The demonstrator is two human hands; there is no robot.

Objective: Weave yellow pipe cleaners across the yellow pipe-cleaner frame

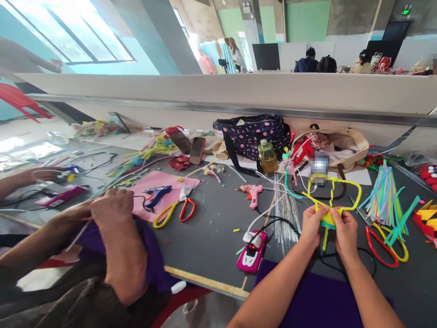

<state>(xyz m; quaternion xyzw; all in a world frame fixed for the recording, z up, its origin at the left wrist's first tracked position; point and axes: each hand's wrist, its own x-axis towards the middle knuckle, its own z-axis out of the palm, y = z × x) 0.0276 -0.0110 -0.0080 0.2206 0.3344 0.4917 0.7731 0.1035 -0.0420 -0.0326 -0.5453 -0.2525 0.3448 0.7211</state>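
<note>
Both my hands hold a yellow pipe-cleaner figure over the near right part of the table. My left hand pinches it from the left, and my right hand pinches it from the right, thumbs close together. Two yellow loops rise above my fingers, with a twisted strand between them. A green band crosses the figure's lower part, and a short yellow stem hangs down below it. Red-and-yellow-handled scissors lie to the right of my right hand. Thin metal wires lie left of my left hand.
Pastel pipe cleaners are heaped at the right. A pink glue gun and a magenta power strip with cables lie to the left. Behind stand a patterned bag and a bottle. A co-worker's hands are at the left.
</note>
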